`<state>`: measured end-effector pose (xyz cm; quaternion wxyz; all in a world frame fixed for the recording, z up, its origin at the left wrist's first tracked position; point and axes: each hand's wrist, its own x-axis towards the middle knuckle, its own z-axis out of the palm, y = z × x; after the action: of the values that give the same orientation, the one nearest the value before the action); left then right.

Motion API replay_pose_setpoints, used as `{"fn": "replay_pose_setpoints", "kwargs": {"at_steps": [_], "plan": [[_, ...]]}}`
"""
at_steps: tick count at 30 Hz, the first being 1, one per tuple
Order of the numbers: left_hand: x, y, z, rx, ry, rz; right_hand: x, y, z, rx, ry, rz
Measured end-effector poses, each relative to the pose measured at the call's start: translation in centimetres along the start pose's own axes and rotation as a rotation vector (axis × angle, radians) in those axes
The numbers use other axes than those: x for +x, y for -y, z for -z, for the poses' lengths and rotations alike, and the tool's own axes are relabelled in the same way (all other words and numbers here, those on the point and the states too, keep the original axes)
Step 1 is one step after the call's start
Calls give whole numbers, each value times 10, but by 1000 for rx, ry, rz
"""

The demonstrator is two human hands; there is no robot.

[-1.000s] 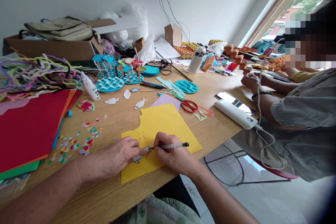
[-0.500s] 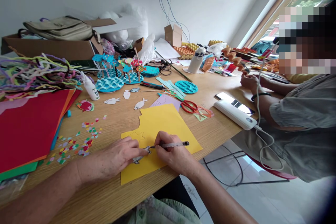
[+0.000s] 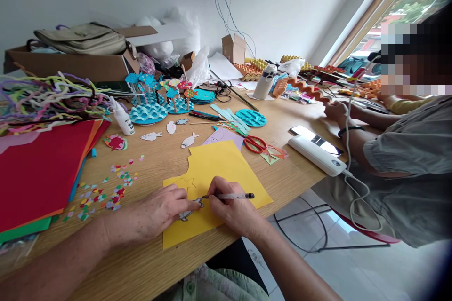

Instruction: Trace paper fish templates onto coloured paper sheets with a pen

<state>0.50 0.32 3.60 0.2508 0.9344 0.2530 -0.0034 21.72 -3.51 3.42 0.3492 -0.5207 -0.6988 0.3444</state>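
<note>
A yellow sheet of paper (image 3: 226, 164) lies at the table's front edge, with a pencil-thin fish outline near its left side. My left hand (image 3: 160, 209) presses a small fish cutout (image 3: 185, 215) flat on the sheet, its fingers close together. My right hand (image 3: 231, 204) grips a pen (image 3: 238, 195), whose tip touches down beside the cutout's tail. Several white fish cutouts (image 3: 189, 140) lie behind the sheet. Red-handled scissors (image 3: 254, 144) rest at its back right edge, by a purple paper (image 3: 222, 137).
Coloured sheets (image 3: 42, 164) and paper scraps (image 3: 118, 193) are at left. A glue bottle (image 3: 122, 116) stands behind them, near blue fish models (image 3: 148, 112). At right are a white power strip (image 3: 316, 155), a phone (image 3: 315, 139) and a seated person (image 3: 406, 150).
The view has shifted very slightly. My hands, the pen and the cutout look almost unmoved. The person at right has shifted a little.
</note>
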Motion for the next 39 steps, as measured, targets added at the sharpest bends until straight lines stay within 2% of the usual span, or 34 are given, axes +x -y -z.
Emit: {"fn": "replay_pose_setpoints", "kwargs": {"at_steps": [11, 28, 34, 39], "plan": [[-1, 5, -5, 16, -49, -38, 1, 3, -4, -19, -9, -1], [-1, -8, 0, 63, -20, -6, 5, 3, -8, 42, 68, 6], [-6, -4, -13, 38, -125, 26, 5, 4, -6, 26, 67, 27], [-7, -8, -18, 77, -159, 24, 4, 6, -6, 17, 68, 28]]}}
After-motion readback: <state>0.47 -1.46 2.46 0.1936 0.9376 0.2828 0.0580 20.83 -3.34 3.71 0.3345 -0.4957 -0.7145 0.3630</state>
